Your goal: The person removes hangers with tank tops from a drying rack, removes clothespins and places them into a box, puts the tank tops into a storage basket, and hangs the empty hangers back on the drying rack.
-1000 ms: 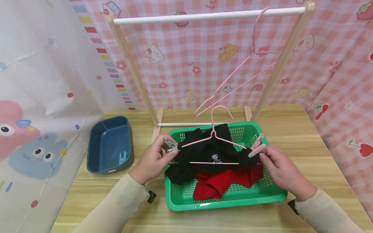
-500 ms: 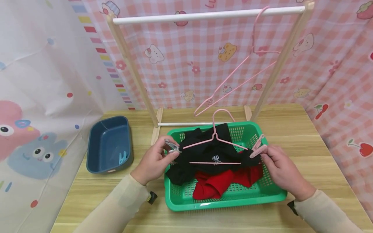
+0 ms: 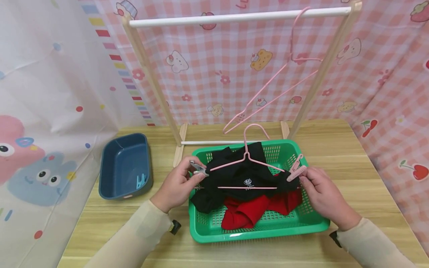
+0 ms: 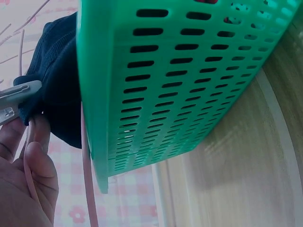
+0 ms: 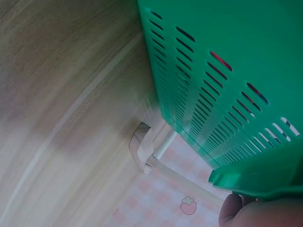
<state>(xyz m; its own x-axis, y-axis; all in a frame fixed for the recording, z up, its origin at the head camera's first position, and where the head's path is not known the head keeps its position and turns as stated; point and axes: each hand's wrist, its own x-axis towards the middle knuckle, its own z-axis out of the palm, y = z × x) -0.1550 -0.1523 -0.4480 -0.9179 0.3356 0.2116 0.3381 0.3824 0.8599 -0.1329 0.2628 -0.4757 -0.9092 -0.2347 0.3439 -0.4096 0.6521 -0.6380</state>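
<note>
A pink hanger [image 3: 231, 162] is held low over the green basket [image 3: 261, 236], with a black garment [image 3: 231, 178] on it bearing a small white print. My left hand [image 3: 181, 184] grips the hanger's left end, beside a grey clothespin [image 3: 200, 168] clipped on the cloth. In the left wrist view, the fingers [image 4: 40, 158] curl around the pink wire just below that clothespin [image 4: 21, 92]. At the other end, my right hand [image 3: 323, 191] pinches the hanger's corner beside a pink clothespin [image 3: 296, 174] on the cloth. In the right wrist view, only some fingers [image 5: 232, 210] show past the basket.
Red cloth [image 3: 246, 212] lies inside the basket. A wooden rack with a white bar [image 3: 214, 21] stands behind, a second pink hanger [image 3: 264, 89] hooked on its right side. On the left sits a dark blue tub [image 3: 125, 160] with a light blue clothespin [image 3: 141, 181] in it.
The held hanger has dipped slightly toward me and shifted a little right, its hook now lower. Both hands keep their hold, and both clothespins stay on the cloth.
</note>
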